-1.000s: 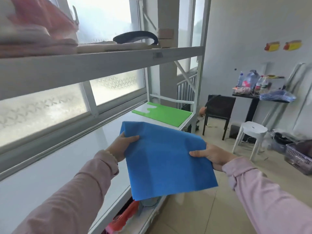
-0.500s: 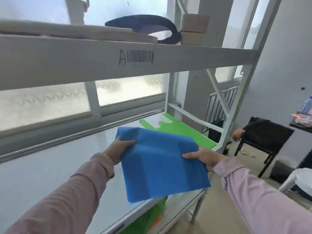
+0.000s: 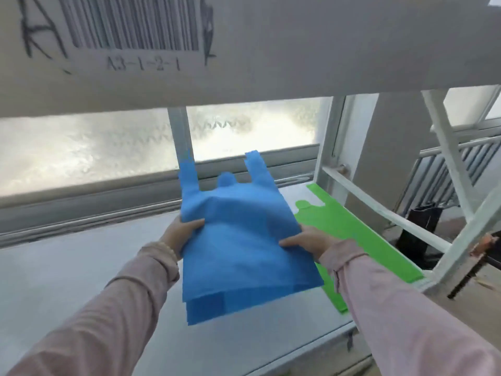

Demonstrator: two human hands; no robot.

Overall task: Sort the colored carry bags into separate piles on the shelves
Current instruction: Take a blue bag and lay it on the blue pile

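A blue carry bag (image 3: 241,240) is spread out over the white shelf (image 3: 81,270), handles pointing toward the window. My left hand (image 3: 180,232) grips its left edge and my right hand (image 3: 309,240) grips its right edge. Whether the bag touches the shelf I cannot tell. A green carry bag (image 3: 355,234) lies flat on the same shelf just to the right, partly hidden under my right hand and sleeve.
The upper shelf beam (image 3: 298,50) with a barcode label hangs close overhead. A frosted window (image 3: 95,147) runs behind the shelf. White diagonal braces and the rack post (image 3: 461,245) stand at the right end, with railings beyond.
The view and both hands have moved in under the upper shelf. The blue bag has gone forward over the shelf and its handles now show, unfolded toward the window.
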